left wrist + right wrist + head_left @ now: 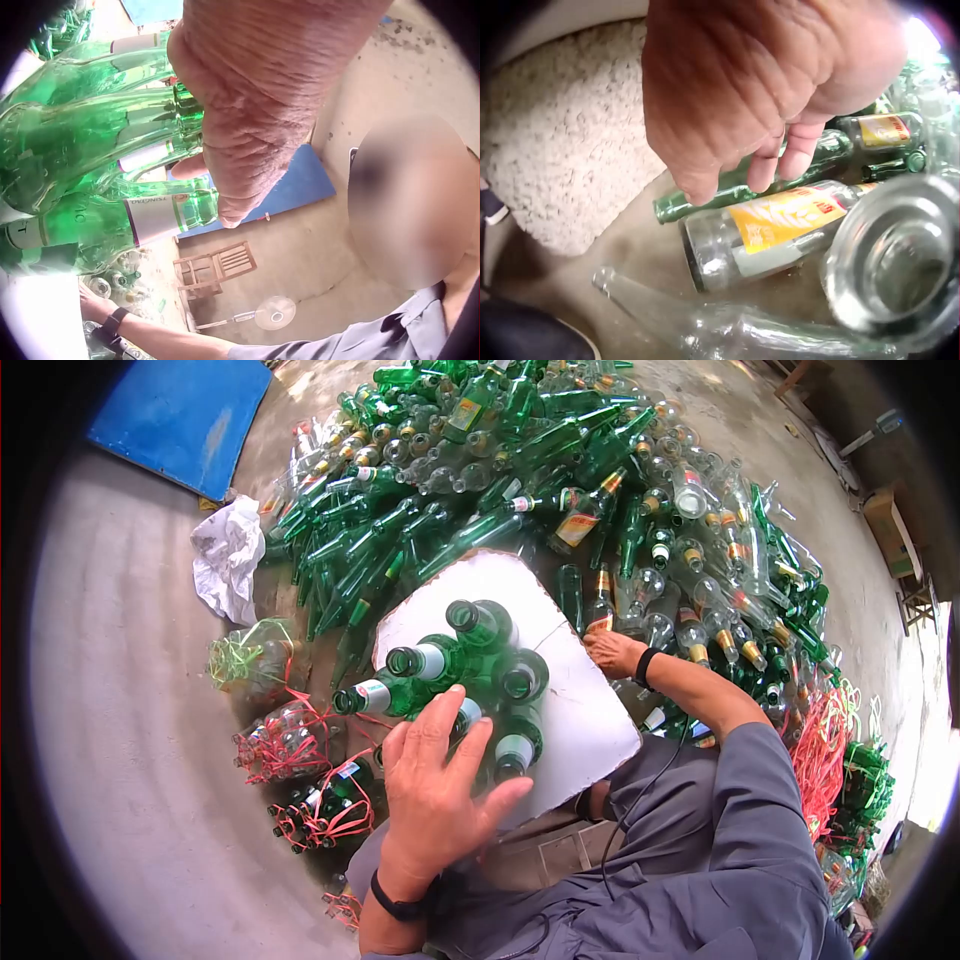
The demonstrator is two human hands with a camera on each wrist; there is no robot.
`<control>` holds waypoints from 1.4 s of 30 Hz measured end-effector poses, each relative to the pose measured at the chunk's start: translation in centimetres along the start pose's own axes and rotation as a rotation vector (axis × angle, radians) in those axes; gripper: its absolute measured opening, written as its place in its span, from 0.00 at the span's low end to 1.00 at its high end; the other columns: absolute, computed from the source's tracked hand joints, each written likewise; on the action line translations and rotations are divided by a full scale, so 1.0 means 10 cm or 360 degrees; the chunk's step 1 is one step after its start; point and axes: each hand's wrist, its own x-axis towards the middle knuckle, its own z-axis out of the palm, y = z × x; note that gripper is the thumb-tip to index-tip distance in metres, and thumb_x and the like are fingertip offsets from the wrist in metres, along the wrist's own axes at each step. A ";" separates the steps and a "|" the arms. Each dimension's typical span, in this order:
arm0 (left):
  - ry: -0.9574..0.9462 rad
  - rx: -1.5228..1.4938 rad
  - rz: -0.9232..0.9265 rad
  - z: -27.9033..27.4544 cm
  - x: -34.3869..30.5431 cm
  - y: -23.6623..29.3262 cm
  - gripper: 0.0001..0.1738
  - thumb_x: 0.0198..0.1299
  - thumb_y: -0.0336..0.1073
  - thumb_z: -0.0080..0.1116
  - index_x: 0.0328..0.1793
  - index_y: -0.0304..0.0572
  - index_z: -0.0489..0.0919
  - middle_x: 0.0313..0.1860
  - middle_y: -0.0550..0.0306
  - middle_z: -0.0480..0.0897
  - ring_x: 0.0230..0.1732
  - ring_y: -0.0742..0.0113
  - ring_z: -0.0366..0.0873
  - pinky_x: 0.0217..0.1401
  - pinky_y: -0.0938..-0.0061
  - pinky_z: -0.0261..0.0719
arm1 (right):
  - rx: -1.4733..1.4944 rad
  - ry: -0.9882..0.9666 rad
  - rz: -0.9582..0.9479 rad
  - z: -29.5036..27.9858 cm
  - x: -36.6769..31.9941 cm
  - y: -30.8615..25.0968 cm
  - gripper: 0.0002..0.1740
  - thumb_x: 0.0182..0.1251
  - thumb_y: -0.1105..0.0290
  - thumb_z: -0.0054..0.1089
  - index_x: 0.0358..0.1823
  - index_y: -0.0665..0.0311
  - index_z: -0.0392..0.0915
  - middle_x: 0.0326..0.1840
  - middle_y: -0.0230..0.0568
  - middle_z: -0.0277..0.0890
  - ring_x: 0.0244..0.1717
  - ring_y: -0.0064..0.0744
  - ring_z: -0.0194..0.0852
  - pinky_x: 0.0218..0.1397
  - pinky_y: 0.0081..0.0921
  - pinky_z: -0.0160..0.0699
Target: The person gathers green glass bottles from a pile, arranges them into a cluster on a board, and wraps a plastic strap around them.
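Observation:
Several green glass beer bottles (440, 660) with white neck labels stand close together on a white foam board (570, 735) in front of the person. My left hand (435, 780) is over them with fingers spread, its fingertips at the bottle necks. In the left wrist view a green bottle (82, 221) stands right under the fingers. Beyond the board's right edge my right hand (617, 655) reaches down to the pile. In the right wrist view its loosely bent fingers overlap a green bottle (735, 196), beside a clear bottle with a yellow label (780, 225).
A large heap of green and clear bottles (430, 525) lies ahead and to the right. Bundles tied with red string (285, 740) sit at the left, near a crumpled white sack (228, 560). Red string (825, 750) hangs at the right. A blue board (185, 420) stands behind.

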 end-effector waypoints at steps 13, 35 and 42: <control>-0.0101 0.0050 -0.0002 -0.02 0.05 -0.01 0.39 0.60 0.68 0.60 0.56 0.36 0.82 0.66 0.35 0.75 0.62 0.44 0.75 0.61 0.55 0.66 | -0.0788 0.0537 -0.0069 1.28 0.27 -0.07 0.23 0.68 0.64 0.48 0.62 0.62 0.79 0.67 0.39 0.73 0.72 0.38 0.60 0.67 0.34 0.62; 0.0017 0.0062 0.0067 0.02 0.00 -0.02 0.37 0.62 0.66 0.60 0.53 0.33 0.82 0.65 0.35 0.76 0.61 0.45 0.75 0.62 0.55 0.67 | -0.0290 0.0410 0.0434 -0.04 -0.28 -0.42 0.24 0.65 0.68 0.52 0.61 0.66 0.78 0.59 0.43 0.72 0.50 0.37 0.70 0.48 0.29 0.76; 0.0109 0.0053 0.0094 0.05 -0.01 -0.02 0.36 0.62 0.65 0.60 0.51 0.33 0.83 0.64 0.36 0.76 0.60 0.46 0.75 0.62 0.56 0.67 | -0.0116 0.0854 0.0422 -0.50 -0.43 -0.39 0.12 0.63 0.72 0.54 0.47 0.67 0.74 0.57 0.43 0.69 0.47 0.41 0.74 0.49 0.33 0.81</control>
